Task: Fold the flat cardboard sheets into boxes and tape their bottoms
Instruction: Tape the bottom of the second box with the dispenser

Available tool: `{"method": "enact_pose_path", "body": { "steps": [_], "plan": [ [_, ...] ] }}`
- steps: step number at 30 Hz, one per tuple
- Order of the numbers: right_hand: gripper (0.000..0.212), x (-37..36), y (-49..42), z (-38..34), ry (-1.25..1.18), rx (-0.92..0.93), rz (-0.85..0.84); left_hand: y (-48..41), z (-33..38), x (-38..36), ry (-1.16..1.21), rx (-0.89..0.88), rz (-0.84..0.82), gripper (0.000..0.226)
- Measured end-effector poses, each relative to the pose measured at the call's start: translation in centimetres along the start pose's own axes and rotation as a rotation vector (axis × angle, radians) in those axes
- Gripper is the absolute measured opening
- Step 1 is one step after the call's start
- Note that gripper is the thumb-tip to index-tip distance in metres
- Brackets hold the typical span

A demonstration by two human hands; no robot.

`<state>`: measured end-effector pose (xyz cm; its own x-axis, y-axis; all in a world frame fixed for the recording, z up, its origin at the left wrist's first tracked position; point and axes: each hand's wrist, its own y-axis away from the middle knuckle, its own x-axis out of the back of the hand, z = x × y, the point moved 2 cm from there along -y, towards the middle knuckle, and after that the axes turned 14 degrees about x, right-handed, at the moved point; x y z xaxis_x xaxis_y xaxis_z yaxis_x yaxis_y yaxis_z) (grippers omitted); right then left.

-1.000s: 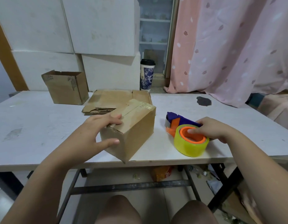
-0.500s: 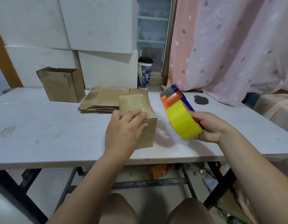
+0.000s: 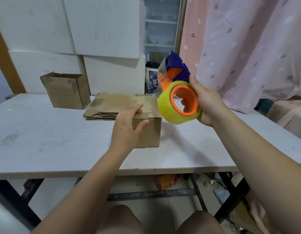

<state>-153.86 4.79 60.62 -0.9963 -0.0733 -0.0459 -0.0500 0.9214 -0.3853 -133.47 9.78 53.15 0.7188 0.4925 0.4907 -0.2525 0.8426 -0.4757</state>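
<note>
A folded cardboard box stands bottom-up in the middle of the white table, with clear tape across its top. My left hand rests on its near left corner, fingers on top and thumb on the front face. My right hand grips a tape dispenser with a yellow roll on an orange core and a blue-orange cutter head, held in the air just right of the box. A stack of flat cardboard sheets lies behind the box.
An open cardboard box stands at the back left of the table. A lidded cup stands behind the sheets, near white foam blocks. A pink curtain hangs at the right. The table's front edge is close to my knees.
My right hand lifted the tape dispenser off the table and raised it beside the box. The box was turned square to me and my left hand settled on its near left corner.
</note>
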Motion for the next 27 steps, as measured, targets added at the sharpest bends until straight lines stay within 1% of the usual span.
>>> {"method": "enact_pose_path", "body": {
  "steps": [2,5,7,8,10,12,13,14,16,18,20,21,24,27],
  "plan": [
    [0.040,-0.7,-0.7,-0.6,0.119,0.094,-0.046,-0.1,-0.4,0.3,0.062,0.028,-0.043,0.040],
    [0.041,-1.8,-1.4,-1.2,0.205,0.195,-0.096,-0.1,-0.2,0.8,0.232,0.077,-0.125,0.031],
    [0.035,-2.5,-2.0,-1.1,0.233,0.252,-0.116,-0.3,0.2,1.2,0.334,0.143,-0.170,0.034],
    [0.028,-2.7,-2.1,-0.9,0.261,0.291,-0.133,-0.5,0.4,1.3,0.382,0.181,-0.187,0.038],
    [0.019,-3.0,-1.9,-0.9,0.314,0.370,-0.171,-0.9,0.8,1.7,0.499,0.266,-0.175,0.038],
    [0.020,-3.3,-1.6,-1.0,0.338,0.423,-0.197,-1.4,1.5,1.9,0.608,0.342,-0.106,0.038],
    [0.022,-3.5,-1.5,-1.1,0.358,0.441,-0.209,-1.6,2.0,2.0,0.647,0.369,-0.069,0.043],
    [0.026,-3.7,-1.4,-1.1,0.387,0.456,-0.224,-1.8,2.7,2.0,0.689,0.394,-0.049,0.050],
    [0.042,-4.2,-1.3,-1.2,0.444,0.486,-0.260,-2.4,3.9,1.8,0.804,0.463,-0.065,0.061],
    [0.048,-4.6,-1.2,-1.3,0.516,0.521,-0.291,-2.8,5.0,1.4,0.883,0.514,-0.080,0.056],
    [0.051,-4.8,-1.1,-1.3,0.582,0.540,-0.305,-3.0,5.2,1.2,0.941,0.590,-0.027,0.053],
    [0.055,-4.9,-1.0,-1.4,0.604,0.542,-0.308,-3.0,5.2,1.1,1.011,0.629,0.001,0.051],
    [0.063,-5.1,-0.7,-1.4,0.649,0.552,-0.296,-2.8,4.9,1.0,1.238,0.762,0.078,0.033],
    [0.062,-5.0,-0.5,-1.4,0.658,0.585,-0.294,-2.3,4.3,1.0,1.293,0.809,0.083,0.019]
  ]
}}
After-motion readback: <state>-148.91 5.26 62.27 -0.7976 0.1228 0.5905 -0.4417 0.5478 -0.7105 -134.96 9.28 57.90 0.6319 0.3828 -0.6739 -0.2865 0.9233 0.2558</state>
